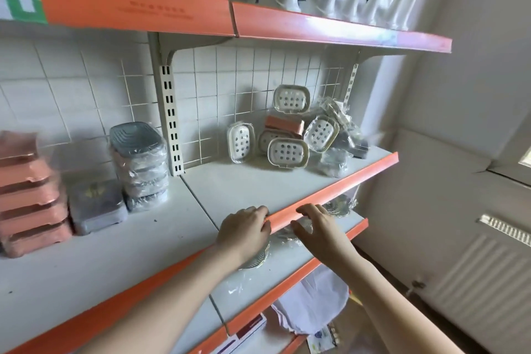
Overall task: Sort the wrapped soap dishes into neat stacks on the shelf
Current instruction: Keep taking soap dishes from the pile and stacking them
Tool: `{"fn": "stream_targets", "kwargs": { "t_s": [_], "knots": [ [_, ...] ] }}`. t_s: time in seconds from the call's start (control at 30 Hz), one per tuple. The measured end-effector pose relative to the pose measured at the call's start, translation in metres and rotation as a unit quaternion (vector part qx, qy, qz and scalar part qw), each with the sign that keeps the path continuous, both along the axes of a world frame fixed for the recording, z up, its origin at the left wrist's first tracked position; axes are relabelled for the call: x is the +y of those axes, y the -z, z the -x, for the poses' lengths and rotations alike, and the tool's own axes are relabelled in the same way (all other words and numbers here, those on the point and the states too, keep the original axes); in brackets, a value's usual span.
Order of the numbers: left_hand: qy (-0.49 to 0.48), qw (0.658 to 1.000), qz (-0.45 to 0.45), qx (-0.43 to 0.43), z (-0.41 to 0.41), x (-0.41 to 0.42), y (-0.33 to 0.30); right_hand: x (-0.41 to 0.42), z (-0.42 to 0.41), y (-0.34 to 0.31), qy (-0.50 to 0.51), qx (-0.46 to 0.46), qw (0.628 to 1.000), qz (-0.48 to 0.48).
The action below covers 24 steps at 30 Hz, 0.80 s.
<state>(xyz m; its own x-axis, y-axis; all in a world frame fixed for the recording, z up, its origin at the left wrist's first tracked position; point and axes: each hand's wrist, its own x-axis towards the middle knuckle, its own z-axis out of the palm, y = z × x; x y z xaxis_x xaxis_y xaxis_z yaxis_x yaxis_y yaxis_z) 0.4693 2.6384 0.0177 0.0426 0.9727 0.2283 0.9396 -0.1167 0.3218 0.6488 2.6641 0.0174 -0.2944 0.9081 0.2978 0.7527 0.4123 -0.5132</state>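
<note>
i see both hands down at the front of the middle shelf [244, 181], reaching under its orange edge strip [330, 190] toward the shelf below [287, 261]. my left hand [244, 231] has its grip curled, the fingertips hooked at the strip; a grey ribbed soap dish [254, 260] in clear wrap shows just beneath the palm, but i cannot tell whether the hand actually holds it. my right hand [314, 228] is spread wide and relaxed, fingers arched over crinkled wrapped dishes [339, 204] on that lower shelf, holding nothing i can make out.

on the middle shelf, a loose heap of wrapped white dishes with holes [288, 152] leans against the wire grid back [244, 80], with one orange dish [284, 123] among them. left of the upright stand a neat grey stack [139, 164], a single grey dish [96, 210] just beside it, and an orange stack [31, 195] at the far left.
</note>
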Motion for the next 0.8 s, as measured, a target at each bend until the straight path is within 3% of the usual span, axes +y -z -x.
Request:
{"fn": "stream_targets", "kwargs": {
  "t_s": [0.8],
  "knots": [
    [0.103, 0.994, -0.026, -0.035, -0.015, 0.18, -0.016, 0.137, -0.014, -0.018, 0.13, -0.031, 0.991, 0.007]
  ]
}}
